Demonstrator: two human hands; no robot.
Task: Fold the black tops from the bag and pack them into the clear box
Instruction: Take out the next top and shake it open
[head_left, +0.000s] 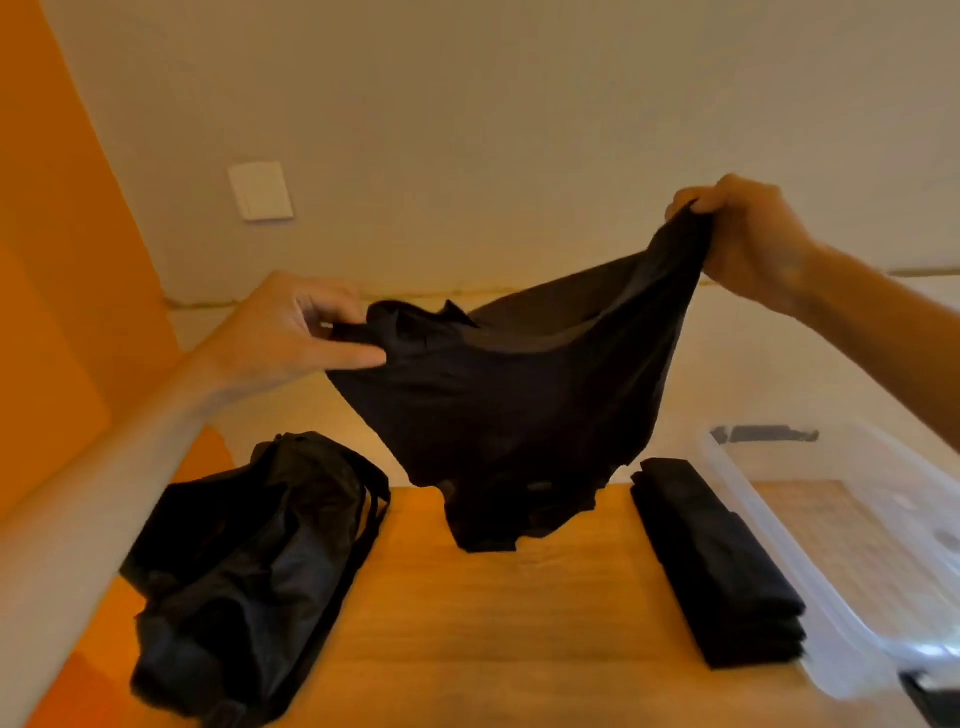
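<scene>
A black top (519, 395) hangs in the air above the wooden table (493, 623), stretched between both hands. My left hand (291, 332) pinches its left edge between thumb and fingers. My right hand (748, 239), held higher, grips the top's right corner. The lowest part of the top dangles just over the table. A black bag (249, 566) lies crumpled on the table's left side. A stack of folded black tops (717, 566) lies on the right, beside the clear box (779, 545), whose bottom shows through bare.
The clear box has dark latches at its far end (763, 434) and near corner (930, 691). A pale wall with a white switch plate (261, 191) rises behind the table. An orange surface (62, 260) stands at the left.
</scene>
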